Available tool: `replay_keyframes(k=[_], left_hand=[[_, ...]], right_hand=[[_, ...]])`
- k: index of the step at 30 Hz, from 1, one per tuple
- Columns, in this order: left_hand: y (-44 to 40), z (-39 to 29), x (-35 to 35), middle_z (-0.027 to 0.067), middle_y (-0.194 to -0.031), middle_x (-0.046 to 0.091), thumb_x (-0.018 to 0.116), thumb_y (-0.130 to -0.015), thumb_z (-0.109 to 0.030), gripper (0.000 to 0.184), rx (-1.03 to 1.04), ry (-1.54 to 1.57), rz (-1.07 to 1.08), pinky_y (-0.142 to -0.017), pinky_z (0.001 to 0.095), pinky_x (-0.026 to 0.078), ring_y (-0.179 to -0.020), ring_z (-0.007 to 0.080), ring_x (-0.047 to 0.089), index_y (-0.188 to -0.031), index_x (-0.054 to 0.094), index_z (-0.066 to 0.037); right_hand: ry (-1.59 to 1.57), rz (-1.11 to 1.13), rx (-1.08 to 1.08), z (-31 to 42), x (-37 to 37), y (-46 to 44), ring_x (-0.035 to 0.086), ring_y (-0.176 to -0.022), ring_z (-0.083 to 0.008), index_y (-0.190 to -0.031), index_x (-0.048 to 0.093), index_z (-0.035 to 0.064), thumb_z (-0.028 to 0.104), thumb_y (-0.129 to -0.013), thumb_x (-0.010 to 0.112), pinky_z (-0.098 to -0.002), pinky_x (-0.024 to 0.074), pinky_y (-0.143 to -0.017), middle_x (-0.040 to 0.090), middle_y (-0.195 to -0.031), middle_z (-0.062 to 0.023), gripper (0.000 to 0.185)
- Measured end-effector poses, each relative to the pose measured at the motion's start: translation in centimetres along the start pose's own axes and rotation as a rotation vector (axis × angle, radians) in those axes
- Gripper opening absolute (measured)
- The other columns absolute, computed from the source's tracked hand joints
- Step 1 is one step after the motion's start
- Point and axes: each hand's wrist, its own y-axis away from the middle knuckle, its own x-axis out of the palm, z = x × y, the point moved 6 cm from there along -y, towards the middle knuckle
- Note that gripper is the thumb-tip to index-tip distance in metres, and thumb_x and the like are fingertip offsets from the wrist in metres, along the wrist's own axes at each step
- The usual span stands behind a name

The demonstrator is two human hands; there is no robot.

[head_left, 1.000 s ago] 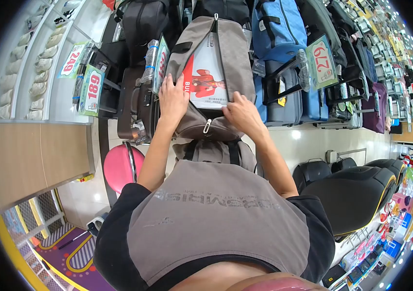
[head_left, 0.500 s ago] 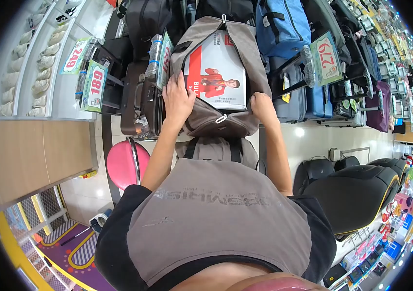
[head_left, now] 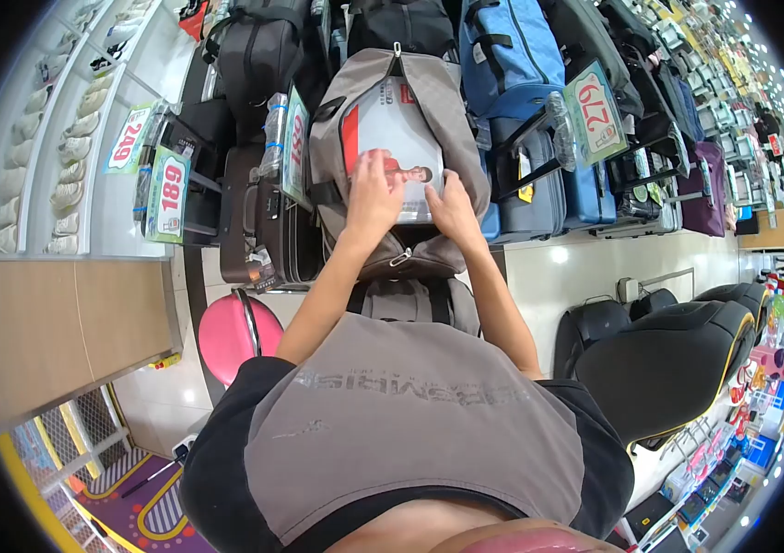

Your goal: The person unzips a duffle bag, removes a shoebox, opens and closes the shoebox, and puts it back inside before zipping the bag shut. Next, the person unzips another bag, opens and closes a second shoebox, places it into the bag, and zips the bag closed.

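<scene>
In front of me lies a grey-brown duffel bag (head_left: pixel 468 157), its zipper wide apart. Inside it sits a white and red printed box (head_left: pixel 390 124) with a picture of a person in red. My left hand (head_left: pixel 375 198) is over the lower left part of the box, fingers extended and slightly bent, holding nothing. Beside the box's lower right corner is my right hand (head_left: pixel 454 212), its thumb and fingers apart. Whether either hand presses on the box is unclear. A pale zipper pull (head_left: pixel 400 259) hangs at the bag's near end.
Brown suitcases (head_left: pixel 268 226) stand left of the bag, and blue luggage (head_left: pixel 539 198) stands to its right. Price cards, such as a green-edged one (head_left: pixel 595 111), stick up among them. A pink stool (head_left: pixel 237 339) is at lower left, black chairs (head_left: pixel 668 369) at right, shoe shelves (head_left: pixel 88 120) far left.
Both hands have left the edges of the bag's opening and moved inward over the box. The view has shifted slightly, and the bag appears lower and further left.
</scene>
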Motion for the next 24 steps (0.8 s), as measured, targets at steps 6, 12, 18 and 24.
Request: replay_keyframes(k=[6, 12, 18, 24], left_hand=[[-1.2, 3.8, -1.6, 0.0416, -0.141, 0.045, 0.066, -0.093, -0.030, 0.076, -0.212, -0.178, -0.134, -0.111, 0.0500, 0.041, -0.128, 0.0518, 0.050, -0.145, 0.035, 0.016], [-2.7, 4.8, -3.6, 0.0418, -0.112, 0.063, 0.067, -0.091, -0.038, 0.074, -0.407, -0.041, -0.034, -0.099, 0.0532, 0.049, -0.111, 0.0540, 0.062, -0.136, 0.045, 0.016], [-3.4, 7.4, -3.4, 0.0417, -0.114, 0.063, 0.062, -0.092, -0.047, 0.082, -0.494, -0.112, 0.056, -0.099, 0.0513, 0.050, -0.112, 0.0509, 0.063, -0.141, 0.044, 0.016], [-3.3, 8.0, -3.2, 0.0414, -0.118, 0.062, 0.063, -0.091, -0.048, 0.084, -0.489, -0.085, 0.053, -0.101, 0.0509, 0.049, -0.116, 0.0503, 0.061, -0.142, 0.043, 0.015]], right_hand=[[-0.170, 0.276, 0.434, -3.3, 1.4, -0.7, 0.065, -0.110, -0.0365, -0.127, 0.055, -0.0137, 0.043, -0.097, 0.061, -0.0429, 0.0509, -0.092, 0.066, -0.119, -0.0305, 0.064], [-0.479, 0.402, 0.603, -8.3, 5.3, -1.9, 0.067, -0.105, -0.0224, -0.132, 0.056, -0.0091, 0.047, -0.103, 0.053, -0.0346, 0.0511, -0.091, 0.069, -0.122, -0.0165, 0.063], [-0.887, 0.496, 0.627, -6.0, 5.6, -1.5, 0.065, -0.117, -0.0214, -0.141, 0.052, -0.0013, 0.049, -0.106, 0.047, -0.0336, 0.0507, -0.099, 0.065, -0.133, -0.0129, 0.062], [-0.903, 0.491, 0.635, -5.4, 5.0, -1.1, 0.062, -0.123, -0.0243, -0.139, 0.054, -0.0068, 0.046, -0.105, 0.051, -0.0348, 0.0451, -0.106, 0.063, -0.138, -0.0161, 0.063]])
